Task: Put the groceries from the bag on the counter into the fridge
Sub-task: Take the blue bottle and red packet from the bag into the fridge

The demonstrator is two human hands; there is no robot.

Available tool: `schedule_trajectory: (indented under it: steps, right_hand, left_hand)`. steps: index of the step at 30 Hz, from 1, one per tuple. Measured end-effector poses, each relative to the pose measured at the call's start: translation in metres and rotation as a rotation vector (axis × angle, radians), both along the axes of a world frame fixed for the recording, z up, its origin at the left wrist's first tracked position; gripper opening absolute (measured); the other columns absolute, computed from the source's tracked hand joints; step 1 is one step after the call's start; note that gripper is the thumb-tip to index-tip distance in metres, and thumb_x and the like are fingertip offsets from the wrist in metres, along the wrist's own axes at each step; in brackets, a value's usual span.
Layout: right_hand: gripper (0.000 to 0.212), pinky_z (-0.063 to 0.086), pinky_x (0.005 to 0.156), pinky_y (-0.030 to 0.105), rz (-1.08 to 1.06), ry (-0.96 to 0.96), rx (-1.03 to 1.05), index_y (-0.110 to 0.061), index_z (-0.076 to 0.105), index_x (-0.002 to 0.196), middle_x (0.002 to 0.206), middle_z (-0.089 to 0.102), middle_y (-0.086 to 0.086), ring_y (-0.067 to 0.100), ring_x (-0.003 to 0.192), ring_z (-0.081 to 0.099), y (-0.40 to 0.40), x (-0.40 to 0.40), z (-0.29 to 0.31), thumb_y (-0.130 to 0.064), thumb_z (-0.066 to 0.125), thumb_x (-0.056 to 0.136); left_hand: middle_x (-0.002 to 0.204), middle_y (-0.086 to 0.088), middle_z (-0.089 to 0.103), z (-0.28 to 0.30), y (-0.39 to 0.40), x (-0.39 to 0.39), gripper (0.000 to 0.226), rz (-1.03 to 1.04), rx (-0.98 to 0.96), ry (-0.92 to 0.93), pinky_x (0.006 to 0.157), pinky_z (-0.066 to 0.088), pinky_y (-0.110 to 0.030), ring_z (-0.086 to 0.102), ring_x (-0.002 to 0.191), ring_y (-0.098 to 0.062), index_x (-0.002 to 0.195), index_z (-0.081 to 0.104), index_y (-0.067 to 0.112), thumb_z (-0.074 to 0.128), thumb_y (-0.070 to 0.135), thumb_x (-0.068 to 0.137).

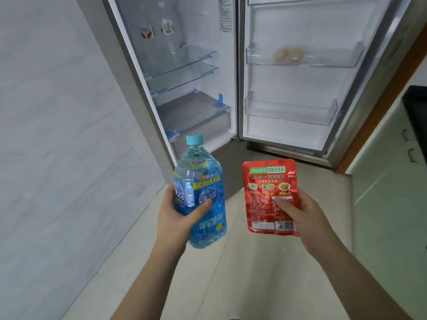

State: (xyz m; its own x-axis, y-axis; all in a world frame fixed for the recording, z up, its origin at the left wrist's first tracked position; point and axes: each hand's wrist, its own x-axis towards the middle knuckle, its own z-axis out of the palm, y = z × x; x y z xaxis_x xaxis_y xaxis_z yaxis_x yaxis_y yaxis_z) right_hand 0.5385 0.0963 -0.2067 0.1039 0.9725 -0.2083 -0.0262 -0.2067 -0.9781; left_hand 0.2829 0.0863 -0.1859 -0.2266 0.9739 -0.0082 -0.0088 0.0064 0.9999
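Blue and upright, the bottle (200,197) is sitting in my left hand (178,215), my fingers curling round its lower body and my thumb pressing across the label. I am holding it out in front of the open fridge (184,65), low and to the left, its pale cap (194,139) pointing up toward the drawer (196,116). My right hand (300,215) is pinching a red pouch (271,197) at its lower right corner, thumb on the printed face, the pouch standing upright just beside the bottle but apart from it. Both grips are holding firmly; neither item is inside the fridge yet. On the upper shelf (184,58) a clear bottle (167,31) is standing beside a small carton (147,33). In the door bin (302,57) something round and tan is lying, too blurred to name.
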Motion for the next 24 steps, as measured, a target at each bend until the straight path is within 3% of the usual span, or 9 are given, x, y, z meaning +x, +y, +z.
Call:
schedule_trajectory:
  steps: [8, 14, 19, 24]
  right_hand:
    - [0.022, 0.052, 0.067, 0.021, 0.071, -0.104, 0.006, -0.038, 0.059, 0.105, 0.103, 0.070, -0.017, 0.007, 0.087, 0.070, 0.074, 0.001, -0.014, -0.037, 0.067, 0.085]
    - [0.026, 0.057, 0.080, 0.036, 0.073, -0.100, -0.007, -0.034, 0.062, 0.112, 0.104, 0.073, -0.011, 0.013, 0.090, 0.071, 0.143, -0.015, -0.017, -0.031, 0.068, 0.087]
    - [0.024, 0.056, 0.074, 0.032, 0.080, -0.124, 0.015, -0.032, 0.065, 0.109, 0.100, 0.074, -0.009, 0.013, 0.086, 0.072, 0.205, -0.030, -0.001, -0.027, 0.070, 0.086]
    - [0.031, 0.057, 0.082, 0.042, 0.037, -0.106, 0.015, -0.031, 0.064, 0.114, 0.101, 0.074, -0.009, 0.017, 0.089, 0.072, 0.251, -0.047, 0.005, -0.033, 0.070, 0.084]
  left_hand:
    - [0.110, -0.005, 0.071, -0.014, 0.062, 0.001, 0.070, 0.044, -0.030, -0.025, 0.086, 0.056, -0.057, 0.070, 0.101, -0.027, 0.116, 0.060, 0.018, 0.089, 0.036, 0.054]
    - [0.106, -0.004, 0.073, -0.019, 0.128, -0.012, 0.072, 0.053, -0.028, -0.058, 0.084, 0.057, -0.054, 0.071, 0.097, -0.025, 0.113, 0.059, 0.015, 0.089, 0.037, 0.050]
    - [0.106, -0.004, 0.073, -0.008, 0.187, -0.033, 0.074, 0.028, 0.008, -0.053, 0.083, 0.058, -0.050, 0.072, 0.096, -0.024, 0.115, 0.059, 0.015, 0.088, 0.036, 0.051]
    - [0.111, -0.001, 0.072, 0.001, 0.243, -0.053, 0.077, -0.006, 0.019, -0.020, 0.085, 0.057, -0.053, 0.070, 0.100, -0.023, 0.119, 0.057, 0.019, 0.089, 0.038, 0.052]
